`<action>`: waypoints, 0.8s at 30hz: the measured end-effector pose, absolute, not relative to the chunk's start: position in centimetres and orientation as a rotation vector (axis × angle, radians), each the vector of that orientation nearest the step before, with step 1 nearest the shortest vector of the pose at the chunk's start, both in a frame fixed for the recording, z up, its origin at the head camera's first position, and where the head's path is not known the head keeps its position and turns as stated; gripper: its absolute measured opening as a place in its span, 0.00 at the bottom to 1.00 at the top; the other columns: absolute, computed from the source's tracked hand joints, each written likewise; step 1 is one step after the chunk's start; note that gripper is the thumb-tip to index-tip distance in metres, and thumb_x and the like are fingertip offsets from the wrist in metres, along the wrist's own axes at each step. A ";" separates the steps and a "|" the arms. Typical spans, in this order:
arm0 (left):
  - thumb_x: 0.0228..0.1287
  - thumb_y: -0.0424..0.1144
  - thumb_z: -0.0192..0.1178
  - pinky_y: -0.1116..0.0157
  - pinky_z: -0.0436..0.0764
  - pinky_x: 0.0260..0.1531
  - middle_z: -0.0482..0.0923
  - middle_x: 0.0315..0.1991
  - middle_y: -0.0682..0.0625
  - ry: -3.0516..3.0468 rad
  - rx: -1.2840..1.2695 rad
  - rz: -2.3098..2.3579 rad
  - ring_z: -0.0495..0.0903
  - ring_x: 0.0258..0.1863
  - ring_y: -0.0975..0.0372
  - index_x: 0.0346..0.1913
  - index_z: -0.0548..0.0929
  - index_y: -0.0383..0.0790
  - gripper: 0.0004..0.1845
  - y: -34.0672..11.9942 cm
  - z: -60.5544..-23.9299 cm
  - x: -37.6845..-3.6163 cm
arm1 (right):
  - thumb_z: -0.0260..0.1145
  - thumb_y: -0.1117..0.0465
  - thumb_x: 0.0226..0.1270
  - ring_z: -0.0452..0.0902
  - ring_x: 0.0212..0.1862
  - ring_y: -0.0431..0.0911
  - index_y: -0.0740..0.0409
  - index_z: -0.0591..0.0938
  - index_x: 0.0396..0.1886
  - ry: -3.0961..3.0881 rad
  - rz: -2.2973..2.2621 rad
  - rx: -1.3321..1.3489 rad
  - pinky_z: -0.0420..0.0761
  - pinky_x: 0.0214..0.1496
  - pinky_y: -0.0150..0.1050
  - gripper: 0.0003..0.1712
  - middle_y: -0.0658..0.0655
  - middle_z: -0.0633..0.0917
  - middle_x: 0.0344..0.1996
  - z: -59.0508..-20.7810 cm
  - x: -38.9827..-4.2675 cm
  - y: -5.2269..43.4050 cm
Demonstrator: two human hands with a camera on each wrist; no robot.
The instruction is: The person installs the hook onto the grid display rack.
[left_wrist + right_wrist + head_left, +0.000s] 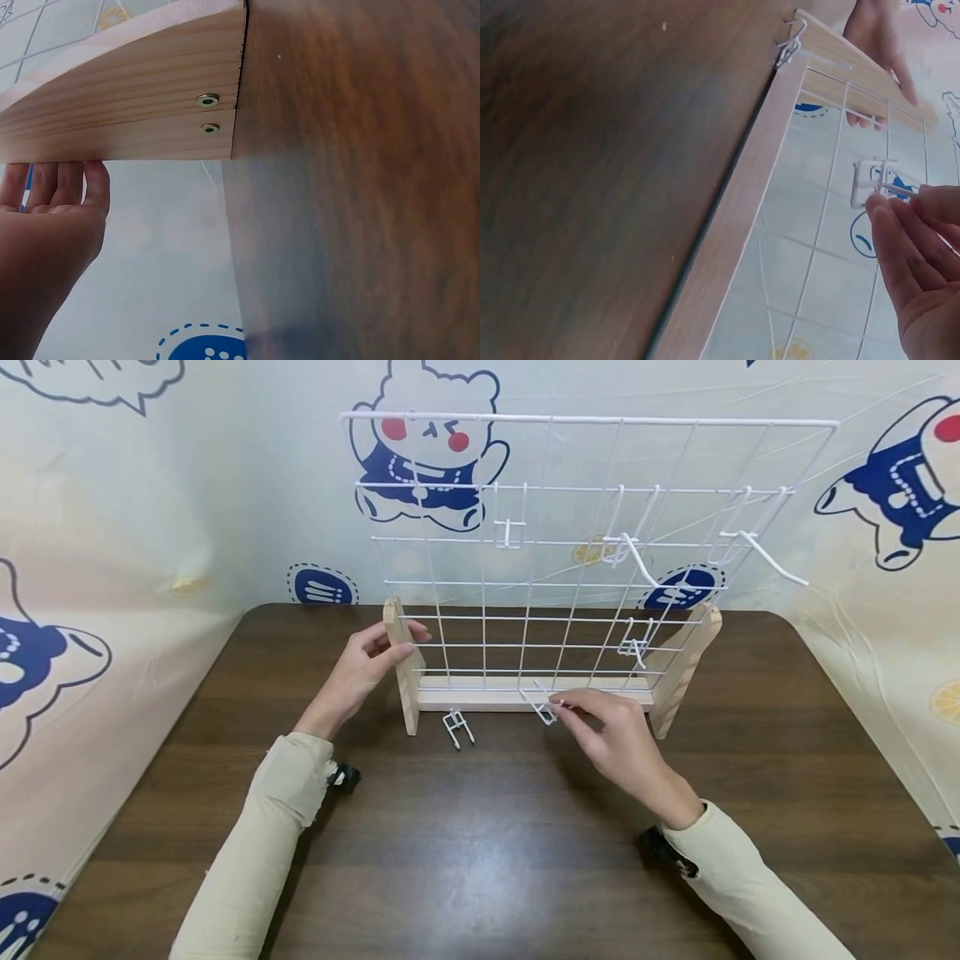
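I am sitting at a dark wooden bench (480,860) with a white wire grid (585,552) standing upright in a pale wooden base (525,693) in front of me. My left hand (367,664) is steadying the grid's left wooden leg (405,668); my fingers are curling round its top edge, so that grip is clamped on the leg. My right hand (622,743) is reaching to the foot of the grid, near the middle of the base, where my thumb and fingertips are pinching a small white wire hook (545,706). In the right wrist view the hook (874,180) is showing just in front of the grid wires, its tail between my fingertips (900,225). A second hook (458,725) is lying loose on the bench just in front of the base, near the left leg. More hooks (637,556) are hanging on the grid's upper and right-hand wires. Behind the grid a cartoon-printed cloth (150,510) is covering the wall.
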State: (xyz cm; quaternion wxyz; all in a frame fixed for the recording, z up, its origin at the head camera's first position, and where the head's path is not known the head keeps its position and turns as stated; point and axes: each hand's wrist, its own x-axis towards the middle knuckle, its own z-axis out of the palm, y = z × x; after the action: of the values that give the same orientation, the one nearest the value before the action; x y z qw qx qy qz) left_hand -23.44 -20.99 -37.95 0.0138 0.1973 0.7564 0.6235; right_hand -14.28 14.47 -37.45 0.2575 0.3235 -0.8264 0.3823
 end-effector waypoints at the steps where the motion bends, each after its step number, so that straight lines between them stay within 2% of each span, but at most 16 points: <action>1: 0.73 0.42 0.58 0.62 0.73 0.59 0.79 0.57 0.43 2.353 0.617 1.944 0.76 0.56 0.55 0.61 0.79 0.38 0.18 -21.0 -38.0 -23.5 | 0.72 0.71 0.60 0.87 0.41 0.47 0.61 0.89 0.38 -2.228 1.053 0.878 0.80 0.49 0.31 0.07 0.53 0.90 0.37 -37.5 -14.3 14.4; 6: 0.74 0.43 0.58 0.60 0.73 0.60 0.79 0.57 0.44 2.351 0.614 1.940 0.75 0.57 0.54 0.61 0.78 0.39 0.19 -21.0 -38.1 -23.5 | 0.73 0.72 0.59 0.87 0.41 0.47 0.61 0.89 0.41 -2.179 1.216 0.875 0.79 0.50 0.28 0.11 0.54 0.90 0.39 -37.4 -14.2 14.1; 11: 0.74 0.43 0.58 0.55 0.71 0.62 0.79 0.58 0.44 2.351 0.614 1.927 0.75 0.57 0.54 0.61 0.78 0.40 0.19 -21.0 -38.0 -23.5 | 0.69 0.78 0.60 0.88 0.35 0.50 0.66 0.87 0.45 -2.107 1.568 0.860 0.84 0.40 0.33 0.14 0.60 0.90 0.36 -37.2 -13.9 13.8; 15: 0.74 0.44 0.58 0.54 0.71 0.62 0.79 0.58 0.44 2.355 0.615 1.925 0.75 0.57 0.54 0.61 0.79 0.40 0.18 -21.0 -37.9 -23.6 | 0.67 0.80 0.60 0.87 0.36 0.52 0.68 0.87 0.45 -2.068 1.716 0.842 0.84 0.40 0.36 0.14 0.62 0.89 0.37 -37.0 -13.8 13.5; 24: 0.74 0.43 0.58 0.53 0.70 0.63 0.79 0.58 0.45 2.345 0.607 1.932 0.75 0.58 0.54 0.61 0.78 0.40 0.19 -21.0 -38.0 -23.5 | 0.66 0.71 0.67 0.87 0.43 0.48 0.58 0.88 0.47 -2.118 1.668 0.858 0.83 0.47 0.37 0.12 0.55 0.90 0.41 -36.5 -14.1 12.9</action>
State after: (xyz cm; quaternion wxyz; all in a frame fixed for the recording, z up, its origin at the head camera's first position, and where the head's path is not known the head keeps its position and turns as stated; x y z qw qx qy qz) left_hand -23.49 -21.01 -38.03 0.0218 0.1960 0.7566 0.6234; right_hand -14.08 12.90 -36.46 0.1554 0.2995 -0.7395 0.5824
